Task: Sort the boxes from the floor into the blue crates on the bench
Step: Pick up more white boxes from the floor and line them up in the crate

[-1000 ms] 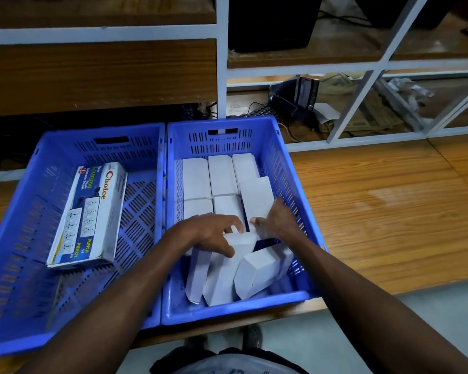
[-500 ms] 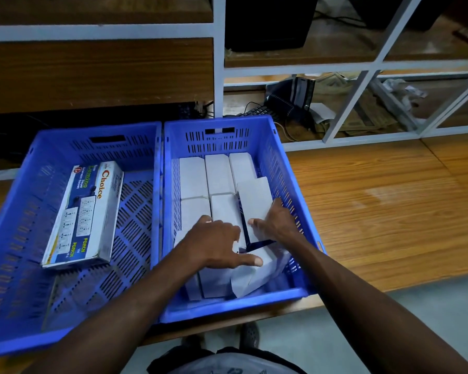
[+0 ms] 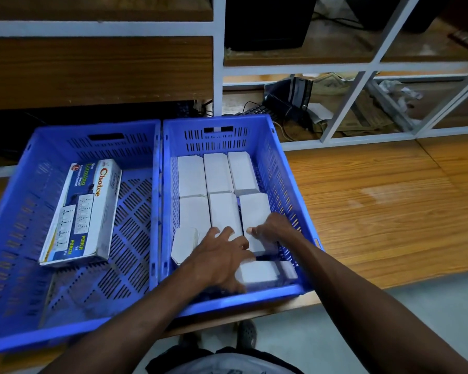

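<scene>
Two blue crates stand side by side on the wooden bench. The left crate holds one printed "Choice" box lying flat. The right crate holds several white boxes in rows. My right hand grips the near end of the right-hand white box in the second row. My left hand lies with spread fingers over the boxes at the crate's front, touching another white box that lies crosswise. A further white box stands tilted at the front left.
Behind the crates rises a white-framed shelf with wooden boards, cables and a dark bag. The bench runs on to the right of the crates. Grey floor and my shoes show below the bench edge.
The tilted white box under my right hand has been laid flat into the second row. My left hand has slid right and forward over the front boxes, one of which now lies crosswise.
</scene>
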Available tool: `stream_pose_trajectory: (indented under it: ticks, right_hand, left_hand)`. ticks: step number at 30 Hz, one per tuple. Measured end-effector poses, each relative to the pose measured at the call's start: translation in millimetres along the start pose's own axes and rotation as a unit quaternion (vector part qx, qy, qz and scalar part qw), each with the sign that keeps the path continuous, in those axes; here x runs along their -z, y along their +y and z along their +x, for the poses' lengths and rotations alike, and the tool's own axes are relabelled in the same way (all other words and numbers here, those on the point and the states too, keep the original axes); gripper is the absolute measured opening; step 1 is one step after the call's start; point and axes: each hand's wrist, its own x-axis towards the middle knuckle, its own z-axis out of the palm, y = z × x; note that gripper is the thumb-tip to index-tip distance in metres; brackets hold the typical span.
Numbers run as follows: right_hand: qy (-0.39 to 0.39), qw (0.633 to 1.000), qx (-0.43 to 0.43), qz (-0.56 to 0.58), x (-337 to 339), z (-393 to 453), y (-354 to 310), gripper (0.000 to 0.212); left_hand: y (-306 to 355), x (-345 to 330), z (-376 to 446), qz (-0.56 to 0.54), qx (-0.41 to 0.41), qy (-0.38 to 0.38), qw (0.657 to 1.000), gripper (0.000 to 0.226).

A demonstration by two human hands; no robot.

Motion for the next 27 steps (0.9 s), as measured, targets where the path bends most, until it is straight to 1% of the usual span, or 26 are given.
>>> stream_pose_trajectory:
  ticks: [3, 5, 7, 9, 11, 13, 17, 19, 22, 24, 27]
  right_hand:
    - [-0.024, 1.000, -0.009, 0.004, -7.2, 6.3, 2.4, 0.070]
    - [-0.006, 1.000, -0.013, 0.009, -11.5, 9.5, 1.2, 0.082]
    - [0.004, 1.000, 0.005, 0.003, -11.7, 10.9, -0.8, 0.092]
    - [0.017, 0.999, 0.027, 0.004, -9.8, 13.1, -2.7, 0.090]
    - [0.029, 0.999, 0.037, 0.008, -8.9, 16.4, -3.9, 0.084]
    - [0.035, 0.999, 0.040, 0.008, -9.3, 20.6, -5.5, 0.082]
    - [0.047, 0.998, 0.046, 0.015, -10.6, 23.6, -7.6, 0.081]
    - [0.049, 0.997, 0.046, 0.024, -11.1, 24.3, -6.9, 0.081]
    - [0.044, 0.997, 0.044, 0.036, -11.1, 25.2, -5.8, 0.082]
    - [0.041, 0.997, 0.041, 0.048, -11.2, 25.4, -6.1, 0.083]
    - [0.043, 0.996, 0.040, 0.064, -11.7, 26.5, -5.6, 0.080]
  left_hand:
    - [-9.1, -1.8, -1.5, -0.020, -0.024, 0.000, 1.000, 0.069]
    - [-11.6, -0.7, -5.5, -0.053, -0.036, 0.006, 0.998, 0.069]
    - [-15.9, 1.3, -9.4, -0.117, -0.037, 0.023, 0.992, 0.069]
    - [-22.2, 2.7, -11.3, -0.211, -0.009, 0.057, 0.976, 0.060]
    - [-28.2, 4.1, -10.6, -0.297, 0.037, 0.084, 0.951, 0.045]
    - [-31.4, 10.2, -6.2, -0.336, 0.068, 0.097, 0.934, 0.037]
    - [-39.2, 26.4, 9.3, -0.375, 0.128, 0.080, 0.915, 0.035]
    - [-47.7, 33.0, 22.8, -0.347, 0.157, 0.052, 0.923, 0.037]
    - [-58.9, 34.4, 52.0, -0.288, 0.190, -0.060, 0.937, 0.040]
    - [-59.1, 31.6, 67.1, -0.259, 0.223, -0.100, 0.934, 0.035]
    - [-53.2, 28.0, 76.1, -0.219, 0.236, -0.147, 0.935, 0.049]
